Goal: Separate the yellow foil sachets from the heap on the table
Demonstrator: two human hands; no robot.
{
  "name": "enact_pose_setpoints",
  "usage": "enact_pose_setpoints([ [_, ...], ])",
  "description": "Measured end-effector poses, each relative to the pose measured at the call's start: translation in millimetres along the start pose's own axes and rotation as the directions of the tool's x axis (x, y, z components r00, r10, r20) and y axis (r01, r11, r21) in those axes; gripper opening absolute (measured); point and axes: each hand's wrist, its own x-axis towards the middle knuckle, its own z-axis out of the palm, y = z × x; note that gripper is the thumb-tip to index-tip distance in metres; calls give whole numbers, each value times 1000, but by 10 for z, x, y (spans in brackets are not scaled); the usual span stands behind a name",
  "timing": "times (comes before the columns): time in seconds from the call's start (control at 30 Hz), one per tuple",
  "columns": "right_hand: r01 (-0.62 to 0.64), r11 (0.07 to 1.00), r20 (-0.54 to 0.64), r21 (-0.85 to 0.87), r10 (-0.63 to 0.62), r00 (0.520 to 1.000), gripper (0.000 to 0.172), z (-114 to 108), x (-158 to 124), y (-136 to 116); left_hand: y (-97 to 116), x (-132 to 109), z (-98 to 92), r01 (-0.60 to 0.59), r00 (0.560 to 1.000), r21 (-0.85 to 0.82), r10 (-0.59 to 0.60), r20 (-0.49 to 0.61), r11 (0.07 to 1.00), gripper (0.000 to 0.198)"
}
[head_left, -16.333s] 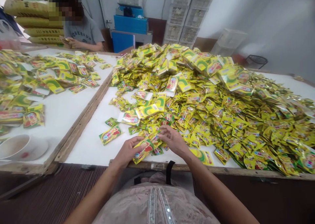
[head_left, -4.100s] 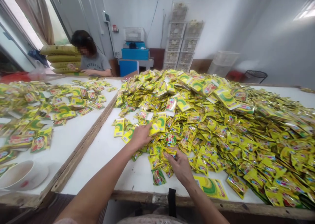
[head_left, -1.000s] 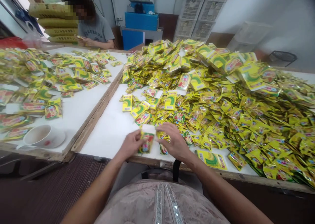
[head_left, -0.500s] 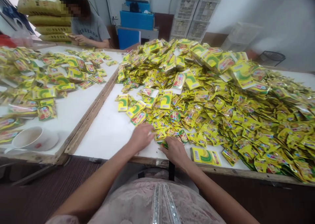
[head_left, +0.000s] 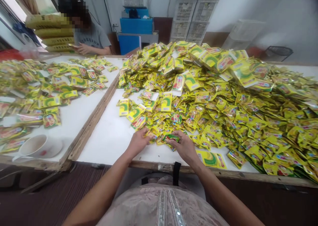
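Observation:
A big heap of yellow and green sachets (head_left: 223, 97) covers the white table (head_left: 111, 136) in front of me. My left hand (head_left: 138, 142) lies on the near edge of the heap, fingers curled over small sachets (head_left: 151, 135). My right hand (head_left: 182, 145) is beside it, fingers pinched on a small green sachet (head_left: 171, 137). A larger yellow packet (head_left: 211, 159) lies flat just right of my right wrist. Several larger packets (head_left: 124, 107) lie at the heap's left edge.
A second white table (head_left: 72, 116) on the left carries more sachets and a white cup on a saucer (head_left: 34, 146). Another person (head_left: 86, 34) sits at its far end handling packets. Stacked sacks, a blue machine (head_left: 135, 25) and white crates stand at the back wall.
Both hands have moved a little further into the heap's edge. My right hand now pinches a green sachet. The camera has tilted up slightly.

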Motion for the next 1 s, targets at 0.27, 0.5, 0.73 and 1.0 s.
enact_pose_setpoints([
  [0.27,54,972,169,229,-94,981,22,219,153,-248,44,-181,-73,148,976,-441,-59,210,885,36],
  [0.5,-22,955,156,297,-26,987,28,343,157,-250,-3,-216,10,191,978,-666,-83,190,721,40],
  [0.73,126,992,-143,-10,-126,982,18,422,96,-332,62,-275,112,152,988,-777,-124,96,611,32],
  [1.0,-185,809,110,558,149,983,47,520,79,-383,86,-281,151,29,984,-894,-171,-53,446,40],
])
